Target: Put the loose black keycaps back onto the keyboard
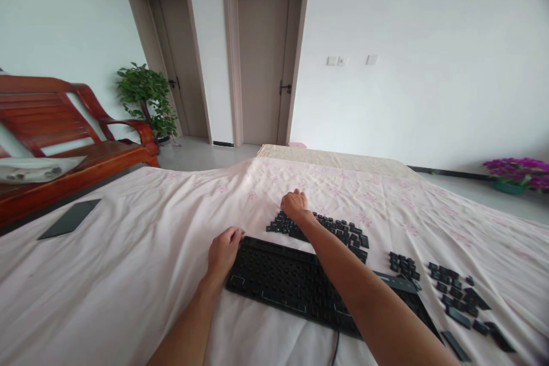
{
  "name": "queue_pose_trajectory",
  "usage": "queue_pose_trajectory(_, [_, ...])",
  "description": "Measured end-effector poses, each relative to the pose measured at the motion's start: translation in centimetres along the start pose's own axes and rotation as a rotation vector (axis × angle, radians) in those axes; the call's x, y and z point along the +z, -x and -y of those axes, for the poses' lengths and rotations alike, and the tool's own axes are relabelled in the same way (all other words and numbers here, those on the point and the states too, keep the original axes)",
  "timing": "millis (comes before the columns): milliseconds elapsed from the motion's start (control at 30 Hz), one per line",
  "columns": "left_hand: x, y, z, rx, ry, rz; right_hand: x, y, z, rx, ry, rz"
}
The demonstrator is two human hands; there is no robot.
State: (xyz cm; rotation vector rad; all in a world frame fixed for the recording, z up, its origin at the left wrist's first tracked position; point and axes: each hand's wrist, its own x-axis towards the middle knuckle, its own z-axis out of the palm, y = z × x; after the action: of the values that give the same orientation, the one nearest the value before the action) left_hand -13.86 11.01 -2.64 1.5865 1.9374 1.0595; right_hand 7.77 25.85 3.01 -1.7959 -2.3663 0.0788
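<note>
A black keyboard (283, 283) with its keycaps removed lies on a pale pink flowered cloth (150, 251). My left hand (223, 251) rests at the keyboard's far left corner, fingers curled on its edge. My right hand (294, 206) reaches over the keyboard to a row of loose black keycaps (338, 231) behind it, fingers curled down among them; what they hold is hidden. More loose keycaps (403, 266) and another group of keycaps (461, 297) lie to the right.
A dark flat pad (71, 218) lies on the cloth at the left. A red wooden bench (64, 143) stands beyond it, with a potted plant (148, 97) and two doors behind. Purple flowers (518, 171) sit at the far right.
</note>
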Motion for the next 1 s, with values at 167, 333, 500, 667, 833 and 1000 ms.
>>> queue_pose_trajectory(167, [-0.1, -0.1, -0.2, -0.012, 0.054, -0.008, -0.5, 0.1, 0.6, -0.039, -0.037, 0.012])
queue_pose_trajectory(333, [0.0, -0.2, -0.2, -0.033, 0.105, -0.009, -1.6, 2.5, 2.3, -0.148, -0.203, 0.018])
queue_pose_trajectory(500, [0.0, 0.0, -0.4, -0.027, 0.145, -0.001, -0.9, 6.2, 4.1, -0.255, -0.38, 0.091])
queue_pose_trajectory(667, [-0.4, 0.2, -0.9, 0.004, 0.138, 0.01, 0.4, 8.2, 5.6, -0.268, -0.538, 0.105])
queue_pose_trajectory(833, [-0.6, 0.3, -1.0, 0.032, 0.061, 0.031, 0.8, 9.4, 7.0, -0.289, -0.447, 0.077])
queue_pose_trajectory(1000, [-0.5, 0.0, -0.5, 0.018, 0.096, 0.048, 0.9, 10.5, 7.5, -0.3, -0.337, -0.019])
